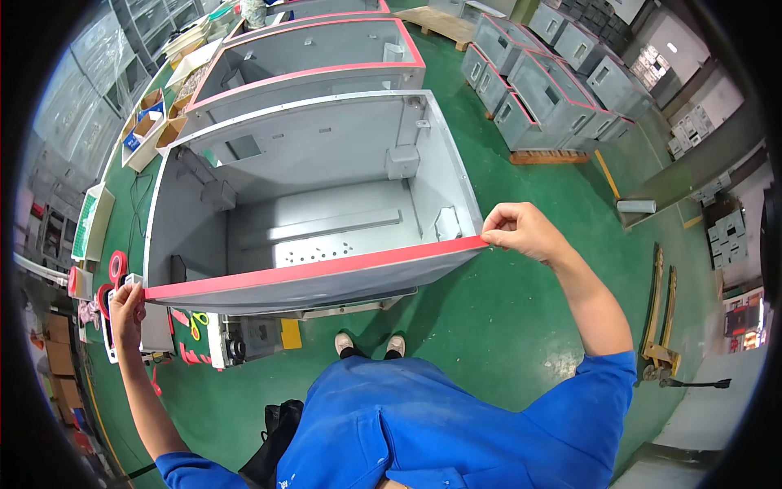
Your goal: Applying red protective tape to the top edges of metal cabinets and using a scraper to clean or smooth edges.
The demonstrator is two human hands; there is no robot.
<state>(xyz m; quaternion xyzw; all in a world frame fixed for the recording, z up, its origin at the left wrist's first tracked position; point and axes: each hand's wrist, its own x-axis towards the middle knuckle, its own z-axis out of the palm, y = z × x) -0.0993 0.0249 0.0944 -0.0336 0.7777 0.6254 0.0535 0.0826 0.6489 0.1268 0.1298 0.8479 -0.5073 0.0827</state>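
Note:
A strip of red tape (318,267) runs along the near rim of a large open grey metal cabinet (326,171). My right hand (525,232) pinches the strip's right end at the cabinet's near right corner. At the near left corner, the fingers of my left hand (128,314) are closed on its other end. The tape looks straight and taut; I cannot tell how much of it is stuck down. The cabinet's other rims are bare metal. Inside it are small brackets and a bottom with several round holes.
Behind stands another grey cabinet (318,57) with red-taped rims. More cabinets (546,98) are stacked on a wooden pallet (550,156) at the far right. Red tape rolls (118,265) and yellow-green scissors (198,323) lie at the left. A yellow pallet jack (661,350) stands right.

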